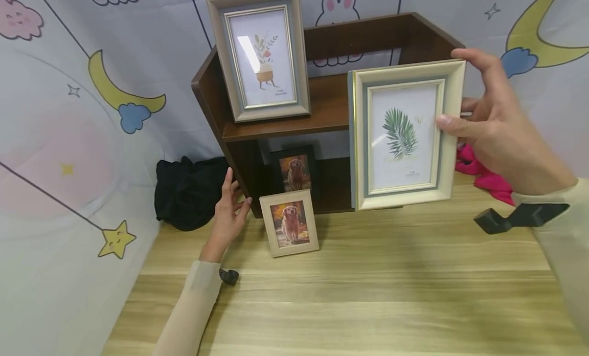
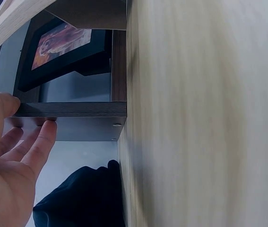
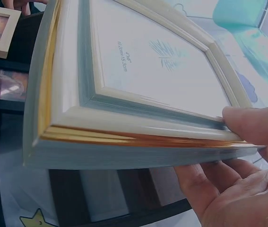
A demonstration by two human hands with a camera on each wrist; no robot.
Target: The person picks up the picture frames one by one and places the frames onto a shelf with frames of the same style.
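gripping just one side, the person's right hand (image 1: 501,120) pinches the cream leaf-print frame (image 1: 402,136) by its right border, thumb in front and fingers behind, up before the right part of the brown shelf (image 1: 331,97). from where i stand, that one-sided hold looks like the weak spot: with the left side unsupported, the frame could twist or slip if the thumb eases. brought in too low, its bottom edge might catch the upper board (image 1: 329,115); swung left, it could knock the potted-plant frame (image 1: 264,64) standing there. the left hand (image 1: 227,215) holds the left side panel (image 1: 213,90), where a stray thumb could topple the pale dog frame (image 1: 291,223) near it on the table (image 1: 368,284).
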